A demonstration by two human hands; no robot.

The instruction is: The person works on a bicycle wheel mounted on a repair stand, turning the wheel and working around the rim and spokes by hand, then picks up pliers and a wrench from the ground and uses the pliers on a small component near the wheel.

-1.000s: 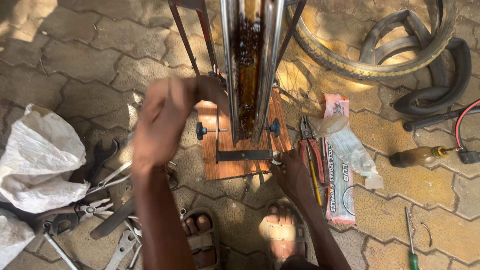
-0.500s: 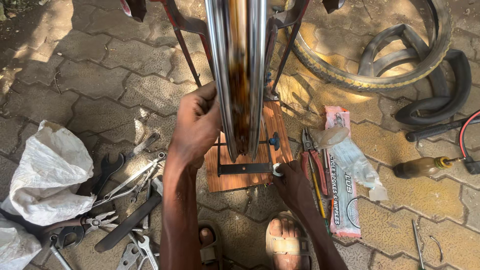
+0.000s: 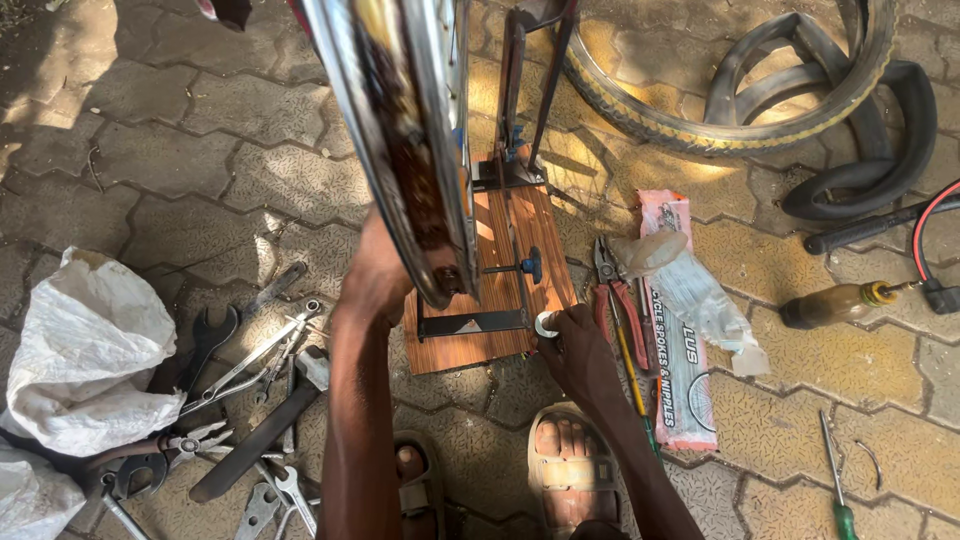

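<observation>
Wheel rim (image 3: pixel 400 150) sits mounted in stand; left hand (image 3: pixel 375 275) grips its edge, right fingers (image 3: pixel 560 335) clamp small ring (image 3: pixel 546 324).

Flat pink rectangular packet (image 3: pixel 683 330) on paving right of board, crumpled clear bag (image 3: pixel 690 285) on it

wooden board (image 3: pixel 500 290) brown striped grain | packet (image 3: pixel 680 350) pink | sack (image 3: pixel 85 350) white | pliers (image 3: pixel 615 300) red-handled
</observation>
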